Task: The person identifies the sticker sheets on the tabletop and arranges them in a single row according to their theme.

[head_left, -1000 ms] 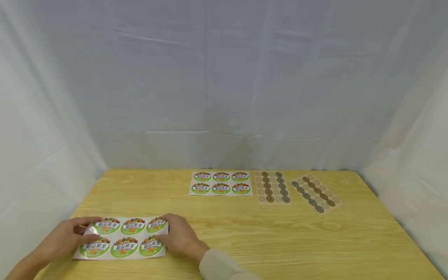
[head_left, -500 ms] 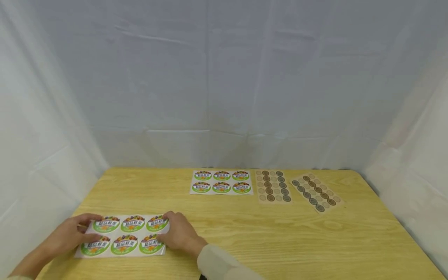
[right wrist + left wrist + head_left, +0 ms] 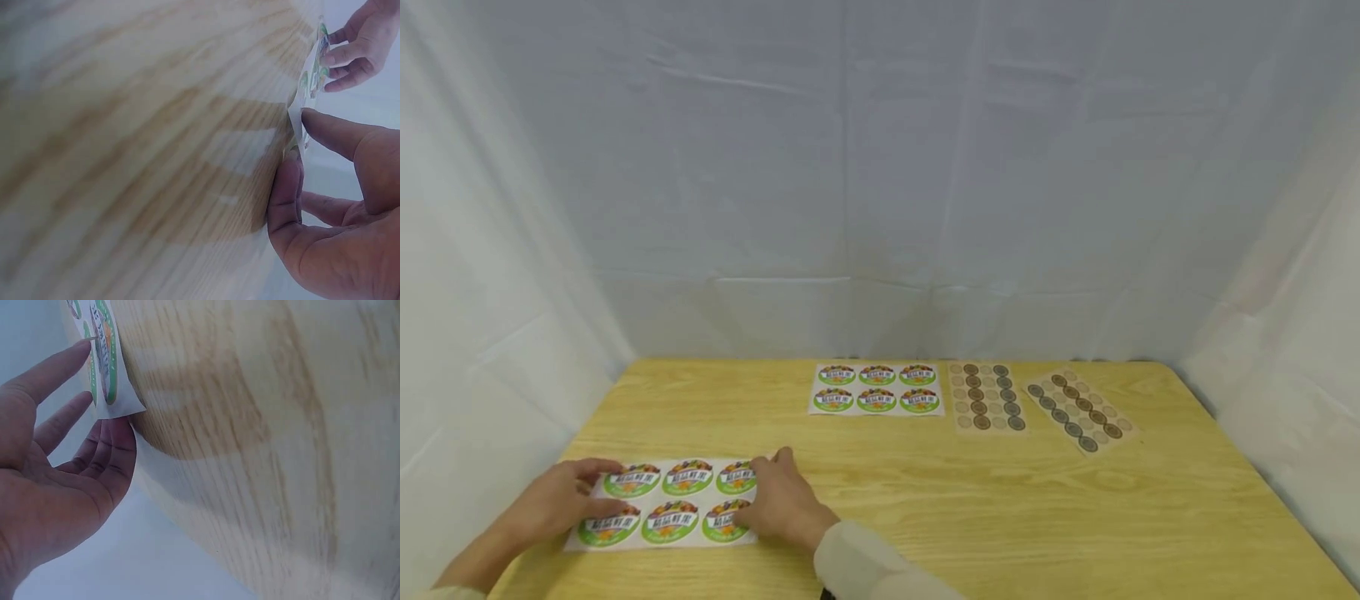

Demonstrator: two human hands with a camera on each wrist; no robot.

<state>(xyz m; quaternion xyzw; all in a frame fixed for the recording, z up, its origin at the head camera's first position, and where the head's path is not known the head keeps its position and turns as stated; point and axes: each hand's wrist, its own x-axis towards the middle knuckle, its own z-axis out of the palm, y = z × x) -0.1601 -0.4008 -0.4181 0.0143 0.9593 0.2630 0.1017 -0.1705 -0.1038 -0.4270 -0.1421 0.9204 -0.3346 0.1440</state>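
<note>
A white sticker sheet (image 3: 670,493) with two rows of oval green-edged fruit labels lies low over the table at the front left. My left hand (image 3: 553,507) holds its left end. In the left wrist view, the thumb and one finger lie over the labels while other fingers curl beneath the sheet's corner (image 3: 128,403). My right hand (image 3: 786,504) pinches the right end. The right wrist view shows the thumb on the upper face and a bent finger tucked under the slightly lifted edge (image 3: 297,122).
Along the back of the wooden table (image 3: 1000,517) lie a matching fruit-label sheet (image 3: 876,388), a beige sheet of round brown and grey stickers (image 3: 987,398), and a similar slanted sheet (image 3: 1081,412). White sheeting (image 3: 880,183) encloses the back and both sides.
The held sheet has shifted slightly away and to the right, with both hands on its ends. My right fingers have changed position at the far right corner.
</note>
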